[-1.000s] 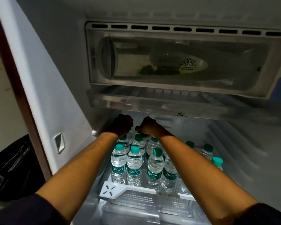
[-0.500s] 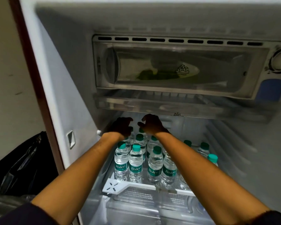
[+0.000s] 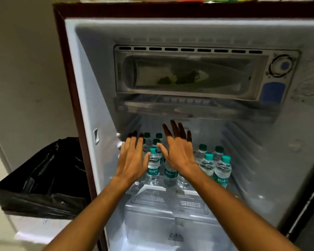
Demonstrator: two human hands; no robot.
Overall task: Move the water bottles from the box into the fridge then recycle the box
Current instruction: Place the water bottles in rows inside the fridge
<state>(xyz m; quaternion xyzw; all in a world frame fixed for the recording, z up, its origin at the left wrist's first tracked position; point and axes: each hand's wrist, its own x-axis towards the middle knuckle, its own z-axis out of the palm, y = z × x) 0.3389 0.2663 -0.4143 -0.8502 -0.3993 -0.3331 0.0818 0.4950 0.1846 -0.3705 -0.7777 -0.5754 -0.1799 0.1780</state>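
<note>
Our left hand [image 3: 132, 160] and right hand [image 3: 178, 151] hover spread, holding nothing, above the fridge [image 3: 98, 87] shelf. Teal-capped water bottles [image 3: 153, 167] there read "Bisleri".

Dim, wide-angle, slightly soft.
Brightest low inside the white open fridge [image 3: 91, 87]; fingertips [image 3: 172, 126] shadowed, edges bowed.

The water bottles [image 3: 153, 166] are clear plastic with teal-green caps and a teal label band with white "Bisleri" lettering. The fridge [image 3: 91, 87] is white inside with a dark maroon outer edge. The freezer compartment [image 3: 188, 73] has a greyish see-through flap, something green showing behind it, and a row of black vent slots above. There's a blue dial [image 3: 285, 65] and a blue panel [image 3: 273, 92] beside it. The bin bag [image 3: 43, 178] on the left is glossy black, against a beige wall [image 3: 22, 69].
</note>
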